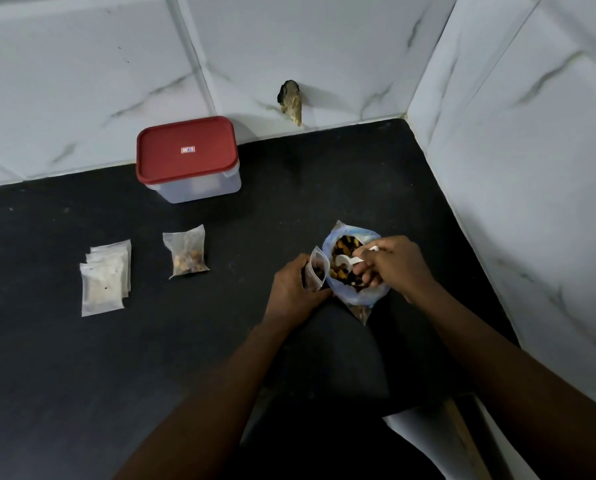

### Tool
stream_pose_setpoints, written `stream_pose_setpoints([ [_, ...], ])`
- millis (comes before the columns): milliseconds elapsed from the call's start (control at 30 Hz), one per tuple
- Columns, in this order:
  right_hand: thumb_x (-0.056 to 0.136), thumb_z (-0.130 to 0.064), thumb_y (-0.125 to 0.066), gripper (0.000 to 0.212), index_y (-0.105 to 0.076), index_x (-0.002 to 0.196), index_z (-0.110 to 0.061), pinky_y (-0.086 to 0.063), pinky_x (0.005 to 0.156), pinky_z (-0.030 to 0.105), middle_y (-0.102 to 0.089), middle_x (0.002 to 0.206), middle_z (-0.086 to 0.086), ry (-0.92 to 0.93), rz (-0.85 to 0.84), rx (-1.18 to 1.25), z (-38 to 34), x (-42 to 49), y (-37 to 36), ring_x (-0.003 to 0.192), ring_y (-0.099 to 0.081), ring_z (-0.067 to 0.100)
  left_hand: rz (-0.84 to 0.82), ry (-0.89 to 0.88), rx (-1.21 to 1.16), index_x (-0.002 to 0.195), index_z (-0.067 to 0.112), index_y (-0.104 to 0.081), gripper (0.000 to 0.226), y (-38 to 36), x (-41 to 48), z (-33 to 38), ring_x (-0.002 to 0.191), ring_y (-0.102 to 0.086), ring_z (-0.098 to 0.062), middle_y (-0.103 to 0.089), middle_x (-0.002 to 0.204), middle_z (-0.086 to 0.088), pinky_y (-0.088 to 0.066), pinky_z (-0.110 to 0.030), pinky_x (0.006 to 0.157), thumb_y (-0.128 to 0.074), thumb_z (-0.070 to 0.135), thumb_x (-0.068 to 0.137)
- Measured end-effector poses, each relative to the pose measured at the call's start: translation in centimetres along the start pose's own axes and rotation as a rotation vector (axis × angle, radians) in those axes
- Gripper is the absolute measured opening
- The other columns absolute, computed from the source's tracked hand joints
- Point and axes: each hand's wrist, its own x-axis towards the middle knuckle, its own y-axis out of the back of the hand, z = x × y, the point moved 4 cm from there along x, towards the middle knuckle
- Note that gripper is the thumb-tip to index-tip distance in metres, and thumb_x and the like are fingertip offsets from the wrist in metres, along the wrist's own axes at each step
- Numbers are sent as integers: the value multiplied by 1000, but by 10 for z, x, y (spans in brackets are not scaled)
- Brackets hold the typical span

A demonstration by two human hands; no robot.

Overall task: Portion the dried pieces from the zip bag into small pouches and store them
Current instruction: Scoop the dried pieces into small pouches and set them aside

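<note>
My left hand grips an open small pouch touching the zip bag near the desk's right edge. My right hand fingers pinch a white scoop inside that bag.

One head-worn camera looks forward and down, close over the left hand and right hand, across a black countertop toward the far-right white marble-tiled corner.
</note>
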Motion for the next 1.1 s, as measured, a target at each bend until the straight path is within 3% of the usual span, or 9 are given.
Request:
stream_pose_setpoints([
  [100, 99, -13, -62, 12, -73, 94, -13, -55, 55, 21, -74, 68, 3, 103, -22, -168, -12, -3, -4, 57, -70, 13, 4, 2, -14, 117, 30, -64, 48, 1, 0, 0, 102, -68, -2, -70, 112, 13, -61, -35, 88, -89, 28, 76],
  [267, 97, -18, -66, 12, -74, 98, -8, -53, 57, 23, -77, 74, 7, -84, -45, -25, -9, 1, 6, 62, -71, 15, 6, 11, -34, 114, 28, -66, 44, 0, 0, -2, 101, -69, -5, -71, 110, 11, -61, -39, 87, -88, 29, 76],
  [500, 99, -12, -63, 12, -74, 101, -9, -57, 58, 26, -76, 76, 9, 41, -12, -30, -5, -8, -11, 65, -74, 22, 19, 22, -9, 113, 32, -65, 45, -2, 2, -5, 99, -68, -5, -70, 109, 12, -62, -39, 85, -89, 35, 74],
  [633, 98, -15, -64, 14, -74, 96, -6, -53, 60, 27, -76, 77, 12, -95, -47, 61, -5, -6, -3, 62, -69, 18, 0, 23, -20, 116, 34, -64, 48, -2, 2, -5, 104, -68, -4, -70, 113, 12, -61, -38, 90, -88, 35, 75],
  [867, 99, -16, -62, 13, -73, 101, -7, -52, 56, 24, -77, 78, 10, -97, -84, 139, -3, -10, -3, 61, -70, 15, 11, 25, -23, 118, 30, -65, 48, -1, 2, -5, 105, -68, -5, -71, 114, 11, -61, -39, 90, -87, 34, 75],
  [1100, 101, -17, -59, 17, -69, 109, -6, -53, 59, 23, -78, 86, 10, -263, -107, 432, 11, -16, -13, 65, -68, 13, 12, 4, -48, 115, 29, -68, 42, 1, -2, 2, 101, -69, -2, -72, 110, 12, -61, -38, 89, -88, 30, 78],
])
